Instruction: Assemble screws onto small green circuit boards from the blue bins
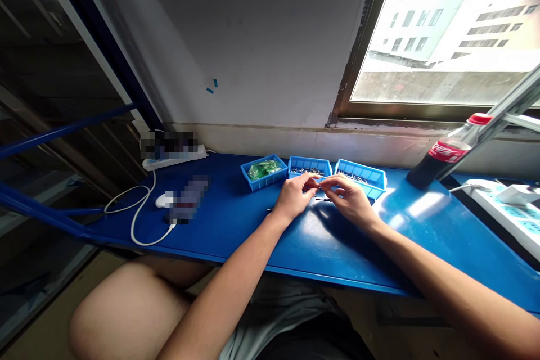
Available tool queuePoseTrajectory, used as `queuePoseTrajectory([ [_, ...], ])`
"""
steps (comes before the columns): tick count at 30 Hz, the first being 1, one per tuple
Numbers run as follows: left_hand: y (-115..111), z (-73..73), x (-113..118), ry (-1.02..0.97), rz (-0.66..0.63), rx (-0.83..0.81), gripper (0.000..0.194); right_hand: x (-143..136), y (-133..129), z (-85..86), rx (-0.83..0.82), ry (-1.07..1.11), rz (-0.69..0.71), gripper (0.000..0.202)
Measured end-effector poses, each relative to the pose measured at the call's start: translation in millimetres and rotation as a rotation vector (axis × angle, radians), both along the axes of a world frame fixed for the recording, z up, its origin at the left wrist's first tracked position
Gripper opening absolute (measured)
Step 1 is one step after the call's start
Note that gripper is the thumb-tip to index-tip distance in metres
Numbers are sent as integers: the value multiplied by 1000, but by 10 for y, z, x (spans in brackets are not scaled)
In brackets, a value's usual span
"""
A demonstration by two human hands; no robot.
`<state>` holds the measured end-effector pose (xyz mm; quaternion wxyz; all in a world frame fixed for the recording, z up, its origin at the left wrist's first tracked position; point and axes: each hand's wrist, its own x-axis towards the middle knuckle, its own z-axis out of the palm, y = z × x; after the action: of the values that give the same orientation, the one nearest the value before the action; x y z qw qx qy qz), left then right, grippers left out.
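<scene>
My left hand [294,198] and my right hand [349,198] meet over the blue table, just in front of two small parts bins. Thumb and fingers of both are pinched together, fingertips nearly touching. Whatever they hold is too small to make out. A thin dark pin-like piece [323,199] shows just below the fingertips; I cannot tell whether it is held or lies on the table. Behind my hands are a middle blue bin [310,161] with small metal pieces and a right blue bin [378,186] with slim metal pieces. Left of them, another blue bin [270,182] holds green pieces [264,168].
A cola bottle [447,152] stands at the right by the window, near a white power strip [512,211]. At the left are a blurred-out device [189,199], a white rounded object [162,201] and a looping white cable [134,228]. A wall runs behind the table [236,225].
</scene>
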<state>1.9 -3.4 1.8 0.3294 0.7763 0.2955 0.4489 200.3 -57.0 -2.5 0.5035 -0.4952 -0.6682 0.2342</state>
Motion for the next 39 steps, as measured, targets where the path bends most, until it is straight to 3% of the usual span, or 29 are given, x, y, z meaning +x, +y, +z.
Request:
queuePoseTrajectory([
  [8, -21, 33, 11, -113, -12, -147, 30, 1, 24, -59, -39, -11, 35, 29],
  [12, -40, 50, 20, -162, -61, -230, 50, 5, 39, -98, -69, -3, 72, 26],
  [15, -66, 98, 17, -128, -19, -158, 50, 7, 32, -94, -91, 24, 83, 37],
  [18, -91, 131, -1, -4, 16, -95, 40, 13, 16, -78, -62, 17, 56, 26],
  [22, -107, 120, -23, 66, -46, -165, 39, 34, 18, -76, -37, -17, 19, 24],
  [28, -67, 56, -4, 17, -44, -148, 28, 41, 35, -61, 21, -50, -3, 25],
  [33, -20, 6, -4, -32, -22, -143, 31, 29, 29, -49, -26, -46, 80, 28],
  [39, -18, -12, -20, 81, -51, -69, 69, 60, 51, -86, -127, 31, 59, 39],
])
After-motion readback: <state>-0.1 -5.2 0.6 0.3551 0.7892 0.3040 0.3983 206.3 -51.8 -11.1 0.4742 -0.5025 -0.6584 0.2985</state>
